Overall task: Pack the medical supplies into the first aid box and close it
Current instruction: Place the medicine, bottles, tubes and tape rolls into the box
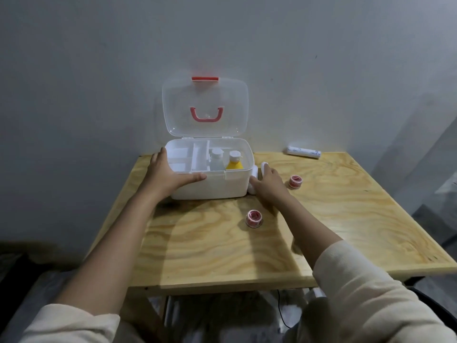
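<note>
Cream sleeves [366,293] lie nearest. The left hand [168,175] rests flat on the open box [210,188], far on the table [222,256]; the right hand [269,185] covers white rolls [254,180] right of it, grip unclear.

Single head-worn view. The wide-angle camera sits above and just behind the near edge of the table [210,248], facing forward and down toward the wall [99,58] at the table's far side. Both forearms enter from the bottom corners and converge toward frame centre, where the left hand [165,177] and right hand [268,184] flank the first aid box [212,189] at arm's reach. The wall fills the upper half of the frame and the table the lower middle. The table's edges splay outward toward the frame borders under the wide lens.
</note>
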`<action>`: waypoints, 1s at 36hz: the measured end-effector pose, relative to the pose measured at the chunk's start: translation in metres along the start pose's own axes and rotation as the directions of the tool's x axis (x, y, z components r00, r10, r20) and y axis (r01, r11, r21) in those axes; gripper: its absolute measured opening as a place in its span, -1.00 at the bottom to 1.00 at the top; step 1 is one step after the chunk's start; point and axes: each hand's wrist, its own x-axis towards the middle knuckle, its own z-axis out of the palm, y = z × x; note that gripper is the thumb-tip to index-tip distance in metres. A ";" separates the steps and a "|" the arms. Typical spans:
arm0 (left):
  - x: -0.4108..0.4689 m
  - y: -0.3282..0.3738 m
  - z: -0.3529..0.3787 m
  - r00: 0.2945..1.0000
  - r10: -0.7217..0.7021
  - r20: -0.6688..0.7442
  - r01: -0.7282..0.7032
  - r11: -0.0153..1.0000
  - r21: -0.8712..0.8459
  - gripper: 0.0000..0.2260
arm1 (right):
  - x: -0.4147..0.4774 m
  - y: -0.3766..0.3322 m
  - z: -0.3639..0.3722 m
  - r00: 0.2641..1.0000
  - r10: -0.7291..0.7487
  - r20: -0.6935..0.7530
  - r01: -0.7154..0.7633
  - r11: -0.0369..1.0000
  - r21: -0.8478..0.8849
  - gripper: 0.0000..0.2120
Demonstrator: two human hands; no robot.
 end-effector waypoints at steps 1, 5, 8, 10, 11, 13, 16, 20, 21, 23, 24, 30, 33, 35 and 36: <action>0.000 0.000 0.000 1.000 0.002 -0.001 -0.002 1.000 0.000 0.07 | 0.001 -0.002 -0.002 1.000 0.007 0.007 -0.007 1.000 -0.011 -0.40; 0.001 -0.002 0.000 1.000 0.007 -0.004 -0.007 1.000 -0.020 0.09 | 0.002 -0.001 -0.007 0.999 -0.050 0.001 0.050 0.994 -0.102 -0.61; 0.000 -0.002 0.001 1.000 0.008 -0.008 -0.008 1.000 -0.022 0.10 | 0.003 0.007 -0.007 0.999 -0.045 -0.030 0.041 0.991 -0.129 -0.54; 0.000 -0.001 0.001 1.000 0.010 -0.014 -0.010 1.000 -0.023 0.10 | 0.003 0.012 -0.006 0.996 -0.070 -0.056 0.059 0.984 -0.170 -0.56; -0.001 0.000 0.001 1.000 0.009 -0.015 -0.009 1.000 -0.023 0.10 | 0.002 0.014 -0.006 0.994 -0.088 -0.068 0.073 0.977 -0.201 -0.58; -0.002 0.000 0.001 1.000 0.009 -0.016 -0.009 1.000 -0.025 0.10 | 0.001 0.016 -0.004 0.987 -0.127 -0.101 0.095 0.957 -0.275 -0.62; -0.002 0.000 0.001 1.000 0.007 -0.017 -0.007 1.000 -0.030 0.11 | 0.001 0.017 -0.001 0.977 -0.157 -0.141 0.102 0.936 -0.337 -0.68; -0.002 0.001 0.000 1.000 0.011 -0.022 -0.012 0.999 -0.036 0.06 | 0.001 0.017 -0.001 0.975 -0.148 -0.167 0.088 0.942 -0.325 -0.70; -0.002 0.001 0.000 1.000 0.012 -0.021 -0.013 0.999 -0.039 0.06 | 0.001 0.017 -0.002 0.975 -0.136 -0.176 0.082 0.956 -0.282 -0.69; -0.002 0.001 0.001 1.000 0.008 -0.017 -0.009 0.999 -0.048 0.07 | 0.002 0.013 -0.009 0.973 -0.094 -0.210 0.066 0.989 -0.136 -0.66; -0.002 0.001 0.001 1.000 0.006 -0.016 -0.007 0.999 -0.051 0.07 | 0.003 0.011 -0.014 0.969 -0.073 -0.235 0.063 0.997 -0.047 -0.65; -0.002 -0.001 0.000 1.000 -0.007 -0.011 0.006 0.999 -0.043 0.10 | 0.000 -0.019 -0.054 0.946 -0.068 -0.317 0.221 0.851 0.476 -0.62; -0.003 0.000 0.001 1.000 0.018 -0.023 -0.019 0.998 -0.063 0.02 | 0.000 -0.038 -0.067 0.932 -0.133 -0.337 0.329 0.698 0.636 -0.59; -0.004 0.001 0.000 0.999 0.027 -0.032 -0.030 0.997 -0.077 -0.03 | 0.003 -0.049 -0.070 0.933 -0.180 -0.312 0.354 0.613 0.706 -0.56; -0.004 0.001 0.000 0.999 0.029 -0.032 -0.031 0.996 -0.084 -0.04 | 0.004 -0.054 -0.069 0.934 -0.206 -0.293 0.358 0.591 0.723 -0.54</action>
